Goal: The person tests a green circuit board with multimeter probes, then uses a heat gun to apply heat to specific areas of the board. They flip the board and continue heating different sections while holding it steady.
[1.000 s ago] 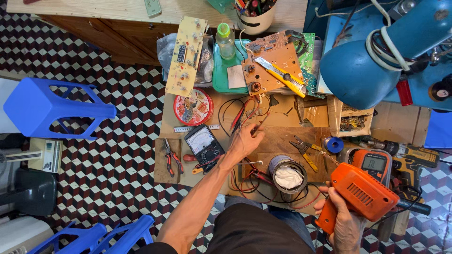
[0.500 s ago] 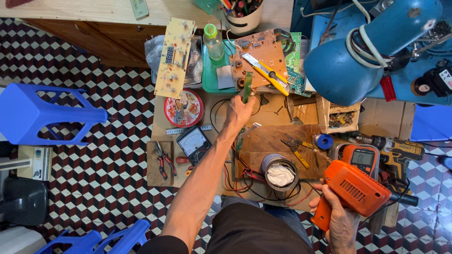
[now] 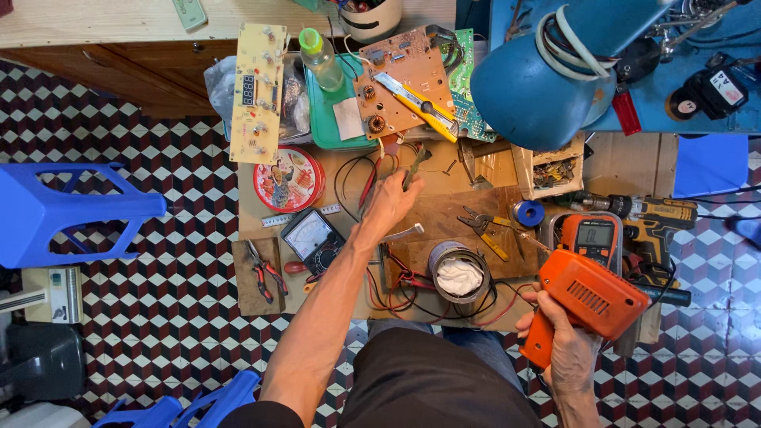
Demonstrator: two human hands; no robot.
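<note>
Nearest the camera, at the lower right of the frame, the right hand was closed around the handle of an orange power drill, its body resting at the table's edge beside an orange multimeter. No bit could be made out in its nose, so drilling looked not yet begun. Further up, near the frame's centre, the left hand had its grip pinched on a small dark tool, probably pliers, lifted above loose wires. Beyond it, at the upper centre, lay a brown circuit board with a yellow utility knife across it.
</note>
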